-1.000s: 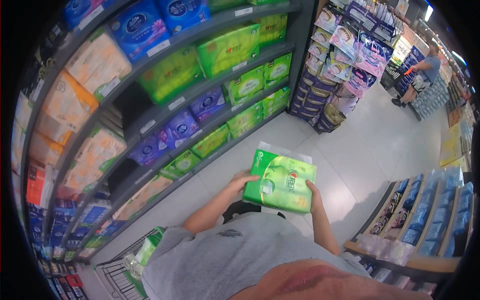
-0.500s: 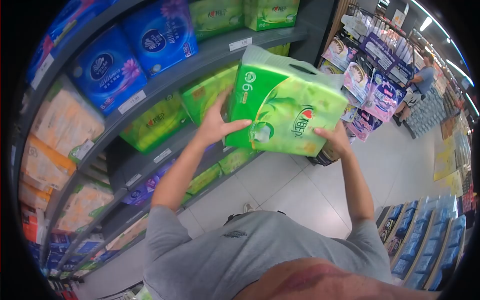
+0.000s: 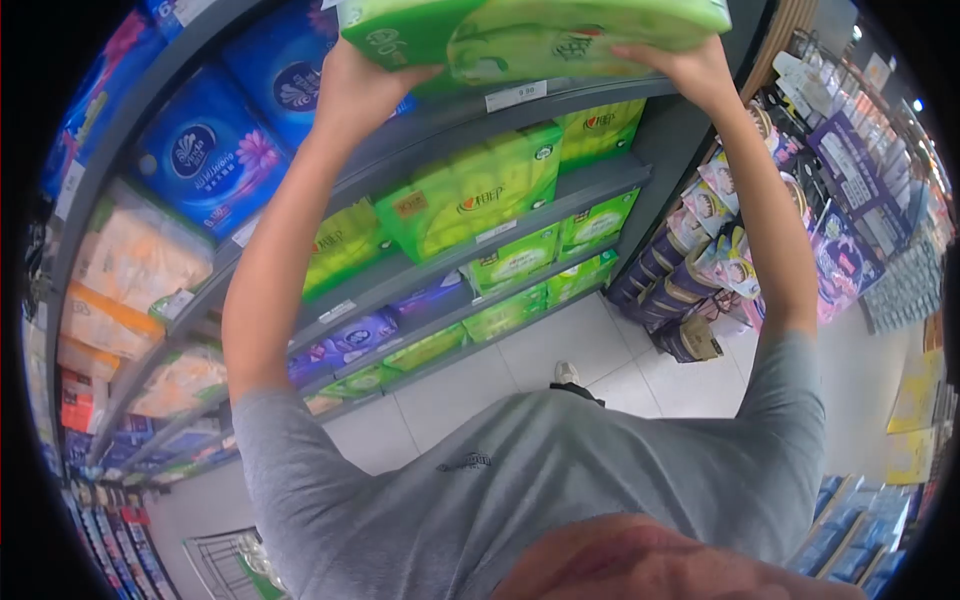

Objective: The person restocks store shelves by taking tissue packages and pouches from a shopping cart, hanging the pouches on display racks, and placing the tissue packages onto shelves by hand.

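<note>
A green plastic-wrapped tissue pack is held up at the top of the head view, its upper part cut off by the frame edge. My left hand is closed on its left end, with the thumb across the front. At the right end my right hand grips it, thumb on the front too; the fingers of both hands are hidden behind the pack. It is level with the upper shelf, in front of the price label. Blue tissue packs stand on that shelf left of my left hand.
Below, larger green tissue packs and purple packs fill the lower shelves. A display of hanging packets stands to the right. Pale floor tiles lie beneath me. A wire cart is at lower left, with blue stacked packs at lower right.
Both hands have raised the green tissue pack from in front of me up to the upper shelf. My arms are stretched further out, and the view has turned toward the shelves.
</note>
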